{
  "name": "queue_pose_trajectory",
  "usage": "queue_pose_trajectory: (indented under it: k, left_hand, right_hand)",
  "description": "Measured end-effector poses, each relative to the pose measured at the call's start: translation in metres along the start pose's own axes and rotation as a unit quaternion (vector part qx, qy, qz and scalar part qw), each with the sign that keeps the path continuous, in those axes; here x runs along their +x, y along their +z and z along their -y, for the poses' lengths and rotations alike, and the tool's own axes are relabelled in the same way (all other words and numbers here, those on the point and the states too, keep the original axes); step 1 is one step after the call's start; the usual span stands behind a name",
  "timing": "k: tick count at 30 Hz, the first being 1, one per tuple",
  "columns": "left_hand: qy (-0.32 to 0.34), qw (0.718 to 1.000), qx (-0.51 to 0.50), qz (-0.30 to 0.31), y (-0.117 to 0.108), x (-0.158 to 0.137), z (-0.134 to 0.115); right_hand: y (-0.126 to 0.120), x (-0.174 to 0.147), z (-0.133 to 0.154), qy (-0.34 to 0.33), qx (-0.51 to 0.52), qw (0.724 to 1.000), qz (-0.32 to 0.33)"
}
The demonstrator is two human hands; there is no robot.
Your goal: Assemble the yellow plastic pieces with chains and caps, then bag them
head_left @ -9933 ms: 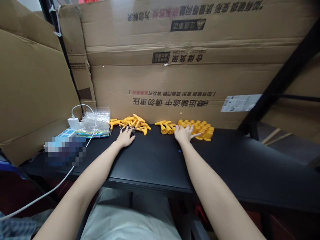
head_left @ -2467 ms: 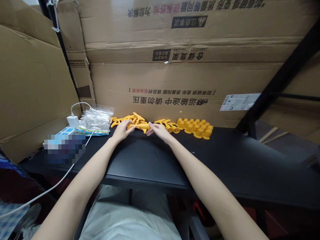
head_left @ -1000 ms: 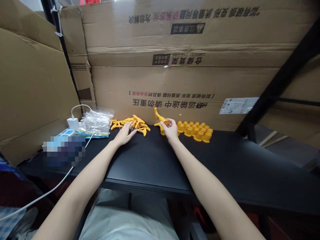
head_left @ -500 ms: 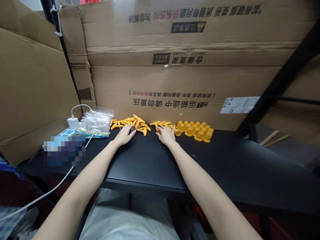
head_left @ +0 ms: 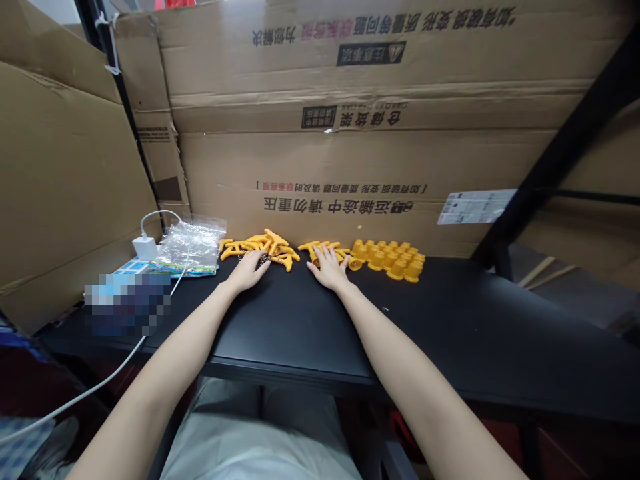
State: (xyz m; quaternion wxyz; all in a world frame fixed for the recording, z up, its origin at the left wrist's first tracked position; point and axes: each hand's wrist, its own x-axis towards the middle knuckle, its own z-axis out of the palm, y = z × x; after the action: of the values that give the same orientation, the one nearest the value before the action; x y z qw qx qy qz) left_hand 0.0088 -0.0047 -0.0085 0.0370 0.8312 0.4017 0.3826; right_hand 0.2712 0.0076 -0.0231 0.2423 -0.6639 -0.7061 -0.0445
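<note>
My left hand point(head_left: 249, 271) lies palm down with fingers apart at the near edge of a loose pile of orange-yellow plastic T-shaped pieces point(head_left: 273, 241). Small dark metal chains show beside its fingertips. Palm down too, my right hand point(head_left: 330, 269) is spread over a smaller group of the same T-shaped pieces point(head_left: 313, 246), which its fingers partly cover. Just right of its thumb, one yellow cup point(head_left: 355, 264) lies on its side. Several more yellow cups point(head_left: 397, 268) stand upside down in close rows farther right. Neither hand has anything visibly gripped.
A black tabletop point(head_left: 290, 333) bears everything. Cardboard sheets point(head_left: 320, 157) wall off its back and left. At left lie clear plastic bags point(head_left: 193, 243), a white charger point(head_left: 145, 248) and a blurred-out object point(head_left: 127, 303), with a white cable point(head_left: 120, 363) trailing over the front edge.
The view has shifted slightly. My right hand's fingers have spread a little wider over the small group; my left hand and the yellow pieces look unmoved.
</note>
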Motion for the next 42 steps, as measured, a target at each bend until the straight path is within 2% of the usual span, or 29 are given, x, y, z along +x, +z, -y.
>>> queue_pose_trajectory:
  k: [3,6,9,11,13,17,20,23,27,32,35,38,42]
  left_hand:
    - [-0.004,1.000,0.000,0.005,0.000,0.000,0.000]
    - [-0.005,1.000,-0.002,0.010,0.000,0.000,0.001]
    - [-0.003,1.000,-0.004,0.007,0.001,-0.001,0.002]
    - [-0.005,1.000,-0.006,0.005,0.001,-0.001,0.003]
    - [-0.008,1.000,-0.006,0.004,0.001,-0.001,0.002]
    - [-0.010,1.000,-0.002,0.012,0.000,-0.001,0.000]
    - [-0.017,1.000,0.003,0.025,-0.002,-0.001,-0.003]
    - [-0.027,0.999,0.009,0.029,-0.003,-0.001,-0.003]
    - [-0.040,0.998,0.035,0.033,-0.004,-0.001,-0.004]
    - [-0.119,0.987,0.104,0.031,-0.005,-0.002,-0.004]
    - [-0.186,0.974,0.128,-0.001,-0.008,-0.002,-0.001]
    - [-0.260,0.954,0.145,-0.024,-0.013,-0.002,0.009]
    - [-0.312,0.935,0.167,0.018,-0.019,-0.004,0.027]
  right_hand:
    - [-0.012,0.003,-0.009,0.033,0.028,0.995,-0.095]
    - [-0.024,0.004,-0.031,0.113,0.034,0.970,-0.210]
    - [-0.028,0.000,-0.057,0.196,0.032,0.945,-0.261]
    - [-0.027,-0.003,-0.069,0.243,0.044,0.935,-0.255]
    - [-0.027,-0.005,-0.074,0.279,0.054,0.934,-0.218]
    - [-0.028,-0.006,-0.070,0.321,0.037,0.937,-0.135]
    - [-0.031,-0.006,-0.065,0.340,0.038,0.932,-0.118]
    - [-0.034,-0.007,-0.063,0.321,0.037,0.935,-0.147]
    - [-0.034,-0.007,-0.060,0.259,0.022,0.940,-0.219]
    - [-0.036,-0.002,-0.044,0.155,0.020,0.955,-0.253]
    - [-0.036,-0.001,-0.022,0.080,0.027,0.967,-0.240]
    - [-0.032,-0.004,0.005,0.018,0.048,0.979,-0.197]
    - [-0.022,-0.010,0.036,-0.036,0.089,0.991,-0.090]
